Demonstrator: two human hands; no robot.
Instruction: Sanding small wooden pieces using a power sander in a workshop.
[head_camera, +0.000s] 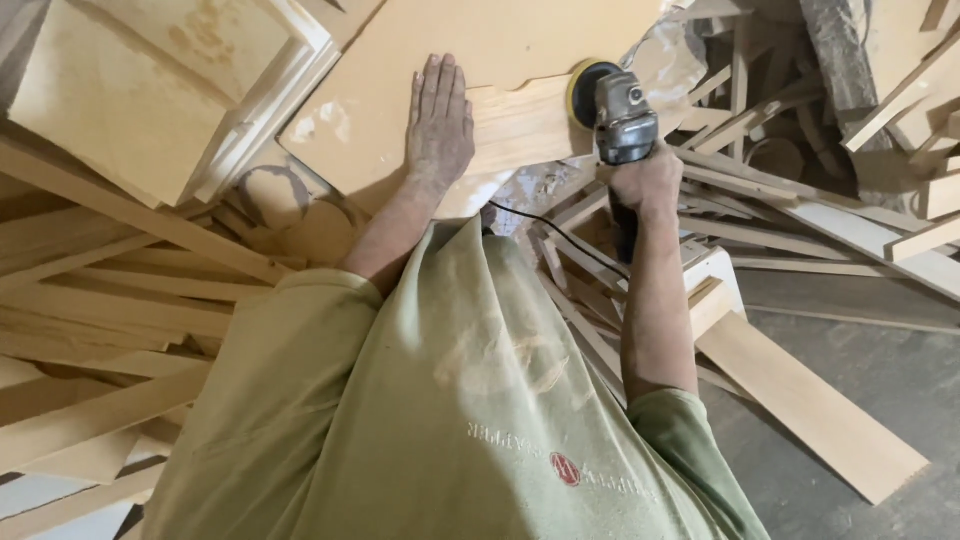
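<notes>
My left hand (438, 122) lies flat, fingers together, on a light wooden piece (520, 125) that rests on a larger tan board (400, 60). My right hand (645, 180) grips the body of a grey angle grinder (622, 120). Its yellow sanding disc (582, 92) touches the right edge of the wooden piece. A black cord (560, 235) runs from the tool toward my body. My pale green shirt fills the lower middle of the view.
Stacks of square panels (150, 90) lie at upper left. Long wooden strips (110, 300) pile up on the left, and offcuts and slats (800, 210) clutter the right. A loose plank (810, 405) lies on the grey floor (880, 350).
</notes>
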